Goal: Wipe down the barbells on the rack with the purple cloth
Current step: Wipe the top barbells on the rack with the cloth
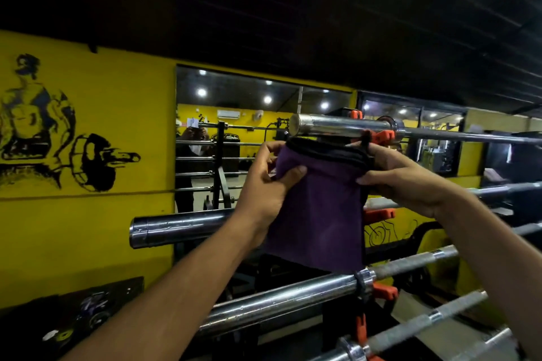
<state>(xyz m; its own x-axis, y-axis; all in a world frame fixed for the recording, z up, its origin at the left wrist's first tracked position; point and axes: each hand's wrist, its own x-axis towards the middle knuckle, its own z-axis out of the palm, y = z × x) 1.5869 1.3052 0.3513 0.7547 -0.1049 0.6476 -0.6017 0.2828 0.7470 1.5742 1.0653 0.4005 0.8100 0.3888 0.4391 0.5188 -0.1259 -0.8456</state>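
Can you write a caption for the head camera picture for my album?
Both hands, left and right, hold a purple cloth just below the top shiny chrome barbell.

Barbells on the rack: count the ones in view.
5, perhaps more hidden: top barbell above the purple cloth; second barbell behind it; third barbell below; fourth barbell; fifth barbell at bottom right.

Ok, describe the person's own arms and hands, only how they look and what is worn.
Both forearms are bare as far as the frame shows: no sleeves, gloves, watch or wristband in view. The left hand and right hand show no rings on the visible fingers. The nails look short and unpainted.
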